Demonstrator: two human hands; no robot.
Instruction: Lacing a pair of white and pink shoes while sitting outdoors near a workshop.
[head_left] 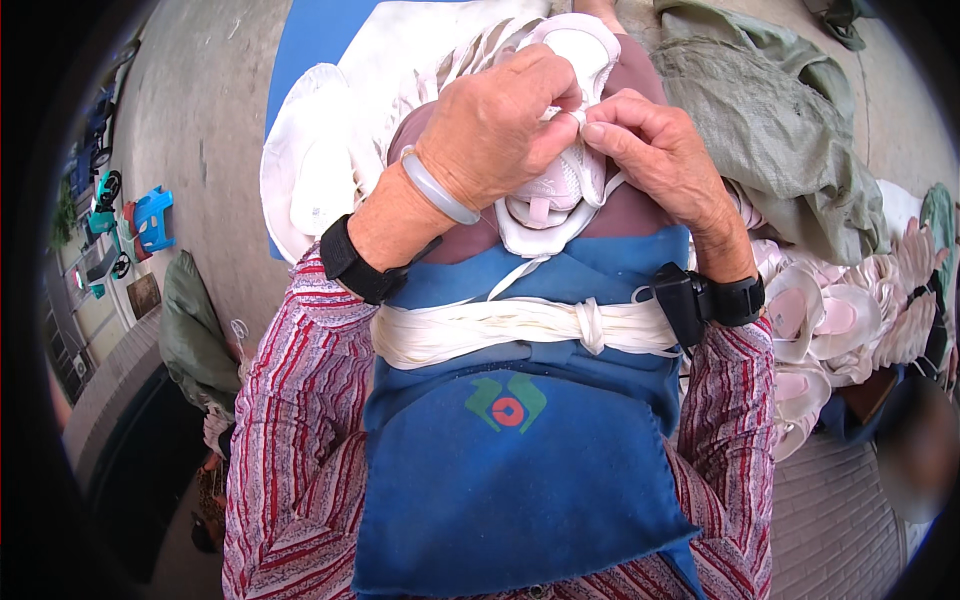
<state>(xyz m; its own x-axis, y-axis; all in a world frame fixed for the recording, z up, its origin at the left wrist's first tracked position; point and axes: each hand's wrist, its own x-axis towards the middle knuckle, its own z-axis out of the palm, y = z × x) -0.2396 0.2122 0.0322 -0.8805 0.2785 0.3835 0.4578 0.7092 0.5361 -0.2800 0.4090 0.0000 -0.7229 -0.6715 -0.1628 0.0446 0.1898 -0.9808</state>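
A pale pink and white shoe upper [548, 190] lies on my lap. Over its middle, my left hand [505, 115] and my right hand [655, 150] meet with fingertips pinched close together. Between them is a bit of white shoelace, mostly hidden by the fingers. The shoe's white tongue and rim [585, 50] show beyond my hands. A loose white lace [520, 275] trails from the shoe toward my waist. There, a thick bundle of white laces [470, 332], knotted on its right side, lies across my blue apron [520, 480].
More white shoe uppers [310, 160] lie at the left on a blue and white surface, with several in a row [465, 55] beyond my hands. A grey-green cloth sack [790, 130] lies at right, above a pile of pinkish-white uppers [830, 310]. A blue plastic chair [153, 220] stands far left.
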